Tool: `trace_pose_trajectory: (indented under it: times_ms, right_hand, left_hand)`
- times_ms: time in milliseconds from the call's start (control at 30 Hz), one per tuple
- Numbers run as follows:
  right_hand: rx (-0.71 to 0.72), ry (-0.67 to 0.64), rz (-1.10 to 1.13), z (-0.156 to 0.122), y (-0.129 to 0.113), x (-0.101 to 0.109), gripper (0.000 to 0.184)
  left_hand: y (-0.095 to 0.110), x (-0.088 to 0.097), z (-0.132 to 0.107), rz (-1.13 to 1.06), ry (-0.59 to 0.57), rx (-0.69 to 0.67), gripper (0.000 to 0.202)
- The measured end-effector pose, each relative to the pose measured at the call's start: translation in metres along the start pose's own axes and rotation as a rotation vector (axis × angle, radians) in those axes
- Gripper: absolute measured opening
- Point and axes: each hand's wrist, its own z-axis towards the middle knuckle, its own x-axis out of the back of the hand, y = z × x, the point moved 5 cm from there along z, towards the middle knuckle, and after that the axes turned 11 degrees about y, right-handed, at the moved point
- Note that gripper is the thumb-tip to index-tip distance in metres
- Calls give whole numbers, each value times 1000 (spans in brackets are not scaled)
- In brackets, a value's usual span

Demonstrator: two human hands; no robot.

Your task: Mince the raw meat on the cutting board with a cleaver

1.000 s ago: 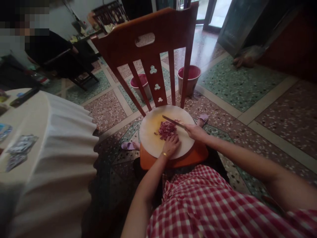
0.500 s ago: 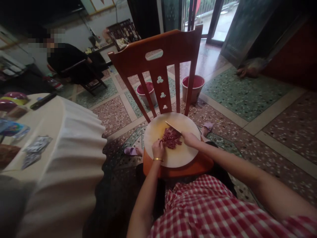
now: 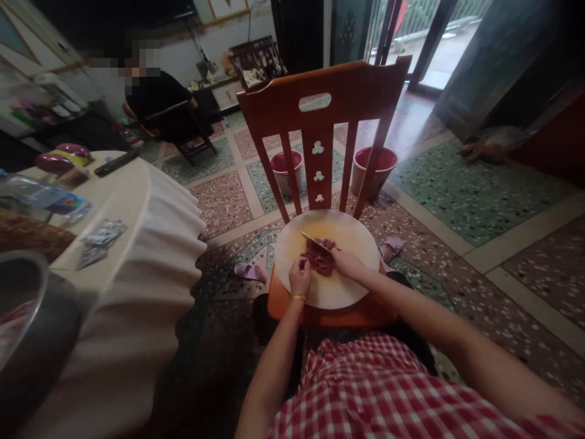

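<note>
A round white cutting board [image 3: 287,286] lies on the seat of a wooden chair [image 3: 301,314] between my legs. On it is a small heap of dark red cut meat [image 3: 321,263]. My right hand [image 3: 348,263] is closed around the handle of a knife [image 3: 315,241], whose narrow blade points left across the far side of the heap. At the heap's left edge is my left hand [image 3: 300,277], its fingers curled together on the meat; the fingertips partly hide what they pinch.
Two buckets [image 3: 292,180] [image 3: 372,171] stand behind the chair back. On the left, a cloth-covered table [image 3: 132,201] holds a plastic bottle [image 3: 55,198], foil packets [image 3: 100,241] and a dark metal basin [image 3: 43,274]. Farther back, a person [image 3: 158,94] sits on a chair.
The view has swung left, bringing the basin into sight. The knife now lies lower over the heap, and my left hand's fingers are drawn in more tightly at the meat.
</note>
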Motion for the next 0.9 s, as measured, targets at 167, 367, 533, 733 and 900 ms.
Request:
trace_pose_trajectory:
  times_ms: [167, 367, 533, 733, 900]
  right_hand:
    - [17, 25, -17, 7, -1, -3, 36]
    - [13, -44, -31, 3, -6, -10, 27]
    - [16, 27, -47, 7, -9, 5, 30]
    - [-3, -14, -58, 5, -7, -1, 28]
    - [-36, 56, -71, 8, 6, -3, 29]
  left_hand:
    - [-22, 15, -25, 43, -5, 38, 17]
    - [-36, 17, -47, 42, -18, -2, 21]
    - [-33, 19, -51, 63, -44, -76, 20]
    - [-37, 16, -50, 132, -55, -95, 21]
    - [-40, 12, -53, 150, -68, -148, 19]
